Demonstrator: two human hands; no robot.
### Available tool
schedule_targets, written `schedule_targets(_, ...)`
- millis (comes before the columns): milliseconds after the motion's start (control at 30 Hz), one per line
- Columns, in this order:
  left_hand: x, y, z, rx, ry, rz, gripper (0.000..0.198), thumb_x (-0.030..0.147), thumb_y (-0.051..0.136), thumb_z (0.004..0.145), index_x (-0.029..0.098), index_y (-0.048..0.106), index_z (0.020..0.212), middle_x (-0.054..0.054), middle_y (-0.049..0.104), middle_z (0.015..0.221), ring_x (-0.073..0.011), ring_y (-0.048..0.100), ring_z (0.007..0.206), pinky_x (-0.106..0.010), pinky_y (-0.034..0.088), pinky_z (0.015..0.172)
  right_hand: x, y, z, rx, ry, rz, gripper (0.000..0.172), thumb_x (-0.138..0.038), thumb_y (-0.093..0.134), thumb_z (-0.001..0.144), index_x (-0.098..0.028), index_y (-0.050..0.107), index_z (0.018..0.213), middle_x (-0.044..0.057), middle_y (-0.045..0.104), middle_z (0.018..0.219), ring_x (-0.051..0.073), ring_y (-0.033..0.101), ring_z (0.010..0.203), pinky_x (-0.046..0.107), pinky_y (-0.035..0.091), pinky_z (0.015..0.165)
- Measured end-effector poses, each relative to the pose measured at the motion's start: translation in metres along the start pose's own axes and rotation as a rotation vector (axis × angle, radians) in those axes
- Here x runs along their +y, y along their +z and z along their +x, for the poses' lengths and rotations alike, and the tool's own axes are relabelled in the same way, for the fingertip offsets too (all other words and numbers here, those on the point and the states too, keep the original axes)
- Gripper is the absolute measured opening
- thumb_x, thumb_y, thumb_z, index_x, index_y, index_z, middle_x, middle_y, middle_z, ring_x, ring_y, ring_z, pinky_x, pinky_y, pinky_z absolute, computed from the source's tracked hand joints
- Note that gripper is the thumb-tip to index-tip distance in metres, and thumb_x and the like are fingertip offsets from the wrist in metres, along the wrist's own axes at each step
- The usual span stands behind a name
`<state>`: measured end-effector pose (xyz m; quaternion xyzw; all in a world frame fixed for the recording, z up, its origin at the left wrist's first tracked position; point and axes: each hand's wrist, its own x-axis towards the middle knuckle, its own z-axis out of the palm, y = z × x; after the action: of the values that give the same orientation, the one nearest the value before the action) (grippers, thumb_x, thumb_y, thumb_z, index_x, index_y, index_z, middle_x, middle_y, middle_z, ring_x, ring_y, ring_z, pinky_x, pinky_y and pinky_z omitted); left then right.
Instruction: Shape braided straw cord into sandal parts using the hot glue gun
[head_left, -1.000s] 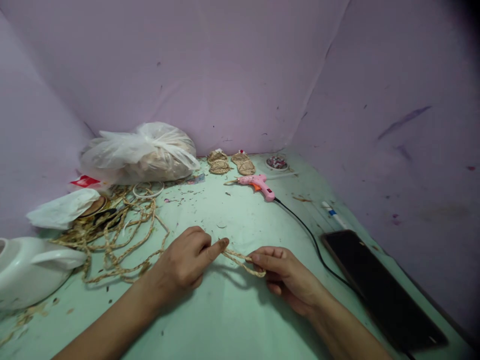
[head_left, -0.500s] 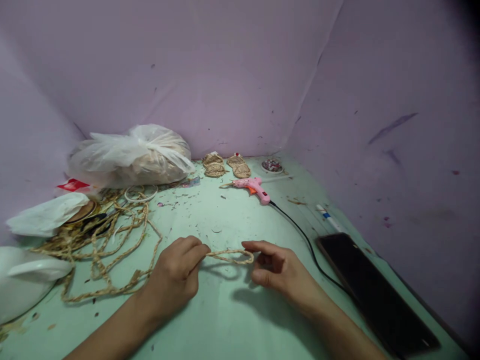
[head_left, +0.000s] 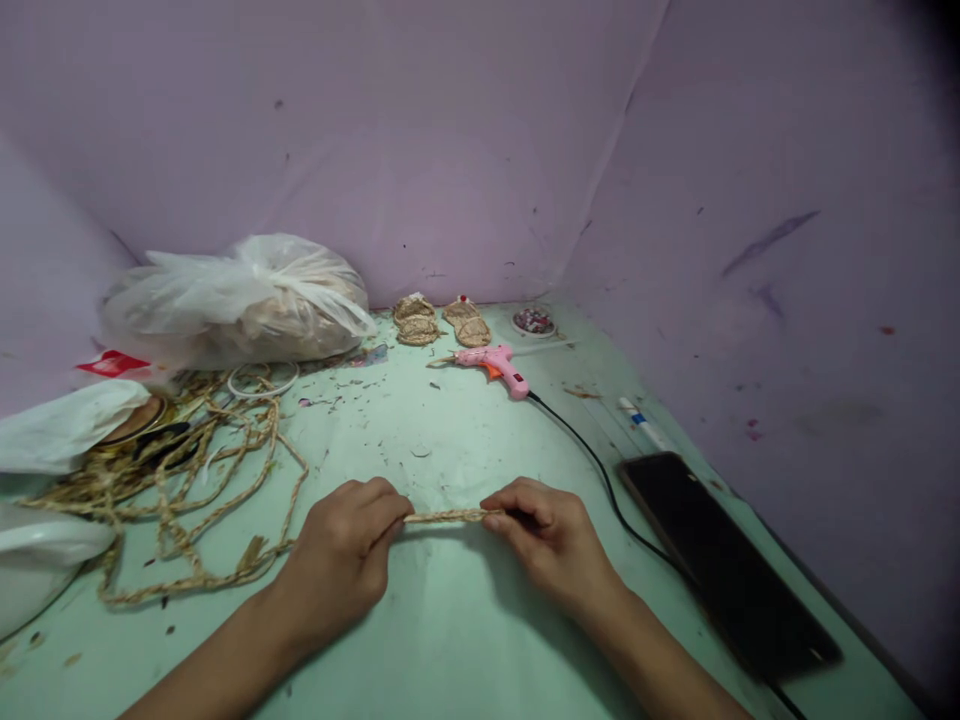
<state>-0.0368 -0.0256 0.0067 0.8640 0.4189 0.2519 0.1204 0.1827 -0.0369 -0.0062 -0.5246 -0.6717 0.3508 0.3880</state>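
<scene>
A short doubled length of braided straw cord [head_left: 446, 516] stretches between my two hands, just above the green tabletop. My left hand [head_left: 349, 545] pinches its left end. On the other side, the thumb and forefinger of my right hand [head_left: 551, 530] close on the looped end, hiding the tip. More of the same braided cord lies in a loose tangle [head_left: 199, 500] to the left of my left hand. Beyond the hands rests a pink glue gun [head_left: 491, 365], its nozzle pointing left and its black cable running off to the right.
Two small woven slippers [head_left: 466, 322] lie by the back wall, near a round dish of beads [head_left: 534, 321]. A stuffed plastic bag [head_left: 247, 300] fills the back left. At right are a dark phone-like slab [head_left: 727, 560] and a white-and-blue marker [head_left: 641, 422]. A white object [head_left: 45, 560] stands at the left edge.
My right hand has closed on the looped end of the cord, which it only hovered around before. The open loop is now flattened and pulled straight. The view has shifted slightly.
</scene>
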Motion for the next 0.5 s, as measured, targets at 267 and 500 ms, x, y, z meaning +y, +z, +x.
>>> schedule_targets(267, 0.009, -0.002, 0.003, -0.175, -0.107, 0.044, 0.024, 0.012, 0.039, 0.081, 0.017, 0.061, 0.072, -0.003, 0.057, 0.066, -0.0146, 0.051, 0.062, -0.027, 0.040, 0.060, -0.007, -0.007, -0.003, -0.108, -0.223, -0.332, 0.032, -0.028, 0.063, 0.073, -0.021, 0.063, 0.104, 0.010, 0.064, 0.104, 0.024, 0.056, 0.092, 0.038, 0.043, 0.077)
schedule_targets(500, 0.016, 0.004, 0.000, -0.237, -0.128, 0.076, 0.024, 0.012, 0.040, 0.080, 0.017, 0.061, 0.070, -0.004, 0.057, 0.065, -0.0166, 0.051, 0.062, -0.031, 0.039, 0.062, -0.017, 0.017, -0.002, -0.296, -0.306, -0.510, 0.026, -0.026, 0.048, 0.086, -0.020, 0.062, 0.106, 0.009, 0.067, 0.090, 0.020, 0.057, 0.079, 0.031, 0.041, 0.065)
